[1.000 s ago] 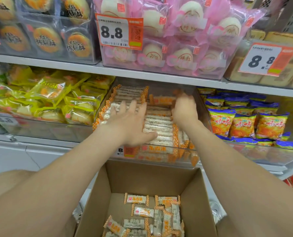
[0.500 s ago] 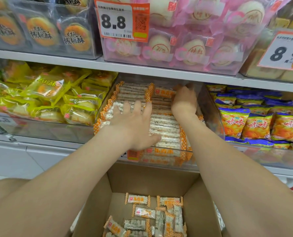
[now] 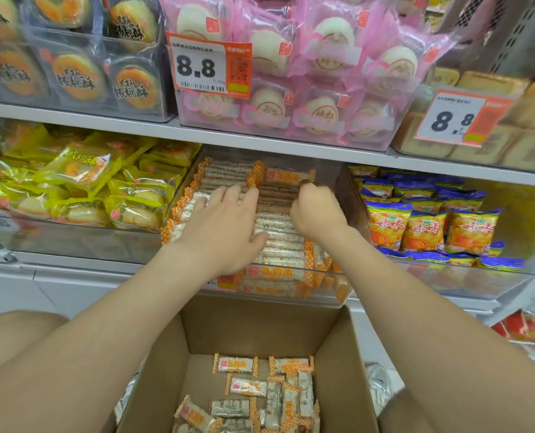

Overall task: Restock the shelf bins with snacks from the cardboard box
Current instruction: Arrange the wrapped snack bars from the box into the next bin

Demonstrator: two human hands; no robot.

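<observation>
A clear shelf bin (image 3: 347,182) on the middle shelf holds rows of orange-and-white wrapped snack bars (image 3: 278,235). My left hand (image 3: 225,226) lies flat on the bars, fingers straight and spread, pressing on the left rows. My right hand (image 3: 316,207) is further back in the bin with fingers curled down among the bars; what it holds is hidden. Below, the open cardboard box (image 3: 347,354) holds several loose bars (image 3: 272,398) of the same kind on its floor.
Yellow pastry packs (image 3: 82,182) fill the bin to the left, orange and blue snack bags (image 3: 428,226) the bin to the right. The upper shelf (image 3: 291,145) with pink bun packs (image 3: 307,73) and price tags overhangs the bin closely.
My left hand slid a little further back over the bars. My right hand stays curled at the back of the bin. The camera view tilted up slightly.
</observation>
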